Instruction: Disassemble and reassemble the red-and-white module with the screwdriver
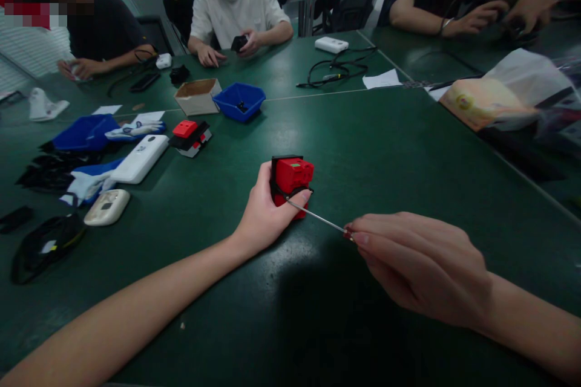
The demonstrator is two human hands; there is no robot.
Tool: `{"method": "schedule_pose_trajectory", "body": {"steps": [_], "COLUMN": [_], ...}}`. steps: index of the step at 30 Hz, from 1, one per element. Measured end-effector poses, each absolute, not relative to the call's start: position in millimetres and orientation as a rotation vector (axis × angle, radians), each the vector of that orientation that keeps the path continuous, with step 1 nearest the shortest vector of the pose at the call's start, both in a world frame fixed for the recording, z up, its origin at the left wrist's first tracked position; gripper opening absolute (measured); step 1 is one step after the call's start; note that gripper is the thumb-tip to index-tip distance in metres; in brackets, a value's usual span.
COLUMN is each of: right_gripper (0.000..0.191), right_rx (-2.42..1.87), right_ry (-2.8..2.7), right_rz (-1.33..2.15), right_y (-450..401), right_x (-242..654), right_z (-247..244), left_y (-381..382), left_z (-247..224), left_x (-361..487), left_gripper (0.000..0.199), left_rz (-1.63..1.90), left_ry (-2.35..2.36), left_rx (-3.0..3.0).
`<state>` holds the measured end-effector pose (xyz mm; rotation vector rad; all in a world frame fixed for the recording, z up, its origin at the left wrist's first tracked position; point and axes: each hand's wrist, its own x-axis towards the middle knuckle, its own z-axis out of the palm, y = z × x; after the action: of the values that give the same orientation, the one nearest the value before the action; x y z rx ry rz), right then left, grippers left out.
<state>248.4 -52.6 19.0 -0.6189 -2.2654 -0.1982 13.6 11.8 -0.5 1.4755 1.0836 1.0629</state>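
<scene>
Screwdriver [320,217] set against a red-and-black block [293,172]

Nearest, the right hand [422,266] is closed around the screwdriver, its fingers hiding nearly all the handle; the forearm is cut off by the frame. The thin shaft reaches away to the left hand [267,211], which holds the block, thumb on the near side. The tip ends beside that thumb; whether it sits in a screw cannot be made out. The left fingers behind the block are hidden, and whether it touches the table [408,151] is unclear.

The block looks like light, stiff plastic, perhaps slick enough to twist under a driver; its black plate and body seem the best hold.

Beyond the left hand, leftward, sits a second block [190,136]; farther, a blue bin [226,106] holds dark bits too small to tell.
</scene>
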Motion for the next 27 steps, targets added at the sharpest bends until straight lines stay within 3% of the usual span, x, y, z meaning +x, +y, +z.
{"method": "schedule_pose_trajectory", "body": {"steps": [21, 27], "right_gripper": [0.012, 0.019], "right_rx": [-0.708, -0.698], "right_ry": [-2.321, -2.375], "right_rz": [-0.293, -0.294], "right_y": [-52.3, -51.9], "right_x": [246.9, 246.5], "right_z": [22.0, 20.8], "left_y": [13.3, 13.8], "left_z": [-2.1, -3.8], "left_x": [13.7, 13.0], "left_gripper": [0.051, 0.050], "left_rz": [1.092, 1.089], "left_ry": [1.078, 1.095], "left_rx": [1.493, 1.512]}}
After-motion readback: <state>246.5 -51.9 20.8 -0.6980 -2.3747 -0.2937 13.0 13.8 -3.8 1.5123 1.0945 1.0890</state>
